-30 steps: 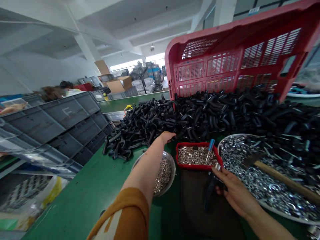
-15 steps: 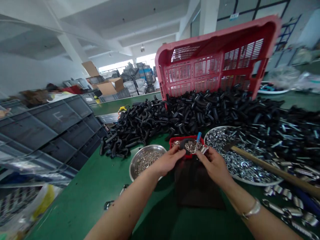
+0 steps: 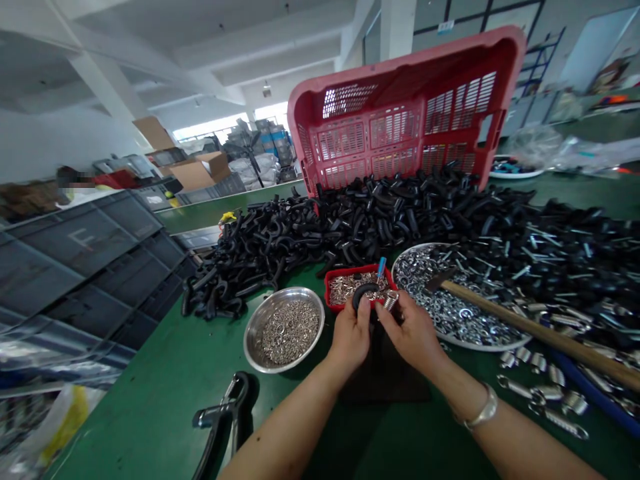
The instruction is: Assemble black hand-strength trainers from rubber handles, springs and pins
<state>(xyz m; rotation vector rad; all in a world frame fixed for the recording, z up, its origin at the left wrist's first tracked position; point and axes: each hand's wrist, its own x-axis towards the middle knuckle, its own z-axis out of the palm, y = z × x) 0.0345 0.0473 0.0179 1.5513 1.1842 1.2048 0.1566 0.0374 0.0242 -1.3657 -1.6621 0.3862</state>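
My left hand [image 3: 351, 335] is closed round a curved black plastic handle [image 3: 363, 293], held upright just in front of the small red tray [image 3: 331, 283] of metal pins. My right hand [image 3: 411, 333] pinches a small ribbed metal part [image 3: 391, 302] next to the handle's end. Both hands hover over a dark mat [image 3: 385, 377] on the green table [image 3: 165, 393]. Behind them lies a big heap of black handles [image 3: 380, 220] spilling from a tipped red crate [image 3: 400, 127].
A steel bowl of small rings [image 3: 284, 328] sits left of my hands, a wide steel pan of washers [image 3: 450, 303] to the right with a wooden-handled hammer [image 3: 530, 327] across it. An assembled black clamp [image 3: 225, 417] lies near left. Grey crates [image 3: 85, 260] are stacked at left. Finished metal parts [image 3: 540, 387] lie right.
My left hand reached into the black heap, came back with a handle and met my right hand at the red tray. The view has swung down and left.
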